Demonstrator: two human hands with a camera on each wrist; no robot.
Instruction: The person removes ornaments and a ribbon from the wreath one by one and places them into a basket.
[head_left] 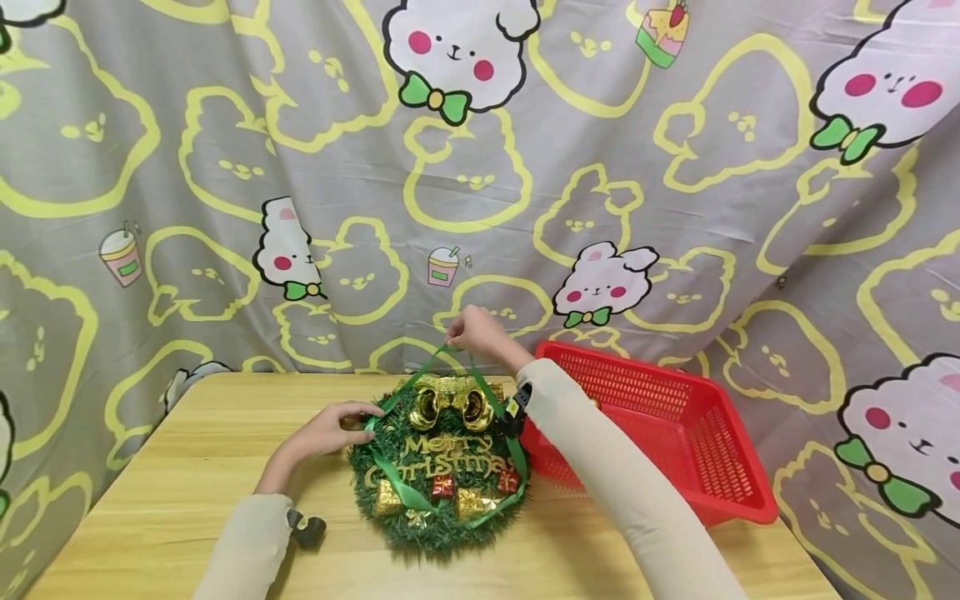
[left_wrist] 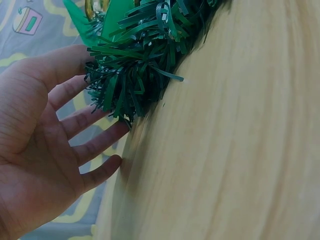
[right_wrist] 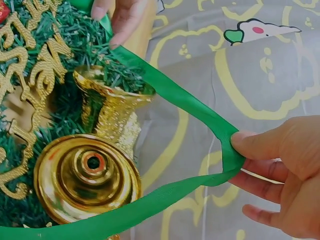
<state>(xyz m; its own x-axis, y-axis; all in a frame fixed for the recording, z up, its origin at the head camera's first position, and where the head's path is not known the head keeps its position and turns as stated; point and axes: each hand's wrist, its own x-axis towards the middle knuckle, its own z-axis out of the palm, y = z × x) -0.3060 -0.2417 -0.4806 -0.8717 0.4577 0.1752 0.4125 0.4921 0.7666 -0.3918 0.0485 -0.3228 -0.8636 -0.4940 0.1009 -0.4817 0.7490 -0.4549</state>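
Observation:
A green tinsel wreath [head_left: 438, 533] lies on the wooden table, bearing gold "Merry Christmas" lettering [head_left: 442, 467], small red and gold gift boxes [head_left: 442, 486] and two gold bells [right_wrist: 90, 175]. My right hand [head_left: 480, 332] pinches a green ribbon [right_wrist: 175, 97] between thumb and fingers, drawing it up into a peak above the wreath's far side. Another stretch of the ribbon lies loosely over the lettering and boxes. At the wreath's left edge, my left hand [head_left: 330, 432] touches the tinsel with its fingers spread and fairly straight; in the left wrist view the tinsel hides some fingertips [left_wrist: 102, 140].
To the right of the wreath stands a red plastic basket [head_left: 720, 492], with something small and gold partly visible inside behind my right sleeve. A grey curtain [head_left: 480, 250] with cartoon rabbits hangs behind the table [head_left: 202, 433].

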